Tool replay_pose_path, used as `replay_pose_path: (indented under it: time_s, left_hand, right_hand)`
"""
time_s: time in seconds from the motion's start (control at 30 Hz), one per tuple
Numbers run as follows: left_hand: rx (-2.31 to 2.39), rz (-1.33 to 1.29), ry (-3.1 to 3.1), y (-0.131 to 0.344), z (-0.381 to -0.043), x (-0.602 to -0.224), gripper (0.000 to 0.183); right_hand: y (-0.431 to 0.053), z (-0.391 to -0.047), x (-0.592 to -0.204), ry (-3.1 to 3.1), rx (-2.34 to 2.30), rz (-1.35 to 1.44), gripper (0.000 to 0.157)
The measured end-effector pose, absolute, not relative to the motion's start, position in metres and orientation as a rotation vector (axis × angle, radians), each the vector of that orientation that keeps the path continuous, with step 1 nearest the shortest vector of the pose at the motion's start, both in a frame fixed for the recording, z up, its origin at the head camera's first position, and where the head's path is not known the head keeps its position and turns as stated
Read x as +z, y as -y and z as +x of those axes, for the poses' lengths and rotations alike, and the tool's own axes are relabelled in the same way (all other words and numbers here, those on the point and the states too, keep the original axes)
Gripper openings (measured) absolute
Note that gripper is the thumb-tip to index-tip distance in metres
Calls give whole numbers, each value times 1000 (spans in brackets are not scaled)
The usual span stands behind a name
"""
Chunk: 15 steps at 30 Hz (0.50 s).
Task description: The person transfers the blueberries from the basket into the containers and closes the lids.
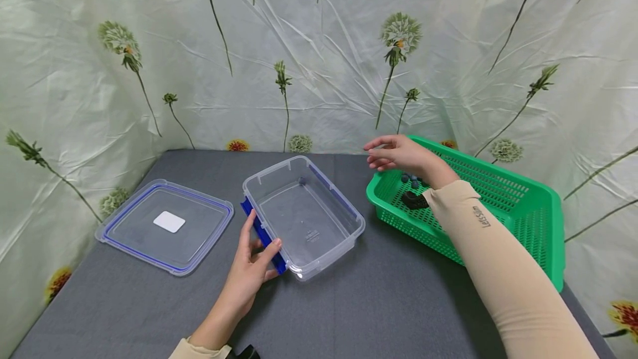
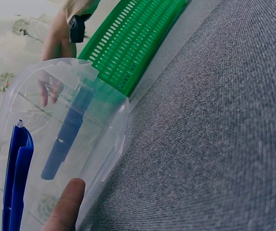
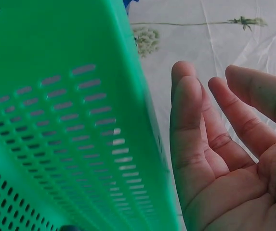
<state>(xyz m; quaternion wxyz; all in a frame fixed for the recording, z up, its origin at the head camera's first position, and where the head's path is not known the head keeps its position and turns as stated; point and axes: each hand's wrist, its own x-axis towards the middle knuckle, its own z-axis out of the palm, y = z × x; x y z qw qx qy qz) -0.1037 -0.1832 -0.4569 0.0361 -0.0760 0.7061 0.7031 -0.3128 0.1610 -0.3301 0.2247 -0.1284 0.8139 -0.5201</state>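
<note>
My left hand [image 1: 249, 273] holds a clear plastic container [image 1: 319, 262] by its near-left side, around the blue latch [image 1: 261, 237], thumb at the rim. In the left wrist view a fingertip [image 2: 70, 202] lies against the container's wall. One small dark blueberry [image 1: 301, 181] lies in the container's far corner. My right hand [image 1: 399, 154] is raised over the far-left end of the green basket [image 1: 538, 209], fingers loosely bent with nothing between them. Beneath it, several blueberries [image 1: 413, 180] sit in the basket, partly hidden by the hand and wrist.
The container's clear lid [image 1: 199, 242] with a blue seal and white label [image 1: 169, 221] lies flat at the left. A grey cloth [image 1: 349, 314] covers the table. Behind stands a dandelion-patterned curtain [image 1: 329, 71].
</note>
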Motion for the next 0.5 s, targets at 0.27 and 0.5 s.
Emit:
replay_pose_path:
  time_s: [0.27,0.5]
  left_hand:
    - [2150,-217,-2181,184,-104,-458,90]
    - [2146,-220,-2181,184,-104,-457,89]
  right_hand:
    - [-179,-313,-334,-2238,-1435,-335,43]
    - [-197,-314,-338,-2241,-1439,-307,44]
